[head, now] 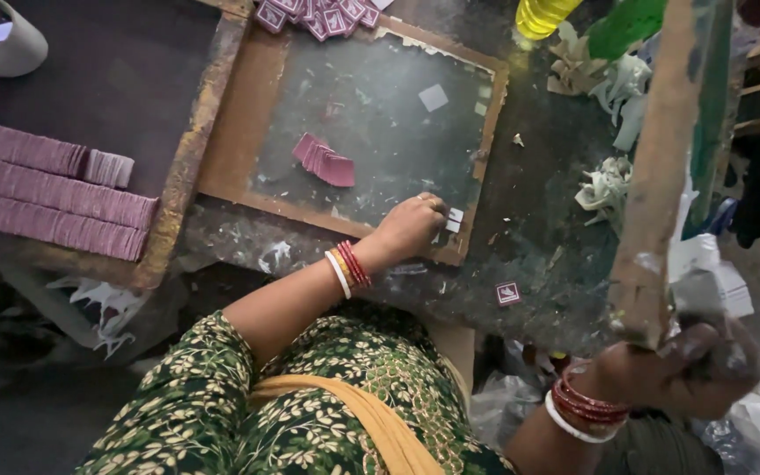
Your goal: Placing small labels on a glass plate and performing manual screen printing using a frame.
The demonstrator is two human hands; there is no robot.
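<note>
Closest to the lens, my right hand [692, 365] is closed tight around the lower end of a paint-smeared wooden bar [666, 167] (its top runs out of view). That bar hides part of the cluttered right side. My left hand [411, 224] rests loosely curled on the wooden frame [239, 114]; whether it pinches anything, I cannot tell. Inside the frame lies a fanned stack of pink cards [325, 161]. Long pink card rows [46, 198] sit well to the left.
</note>
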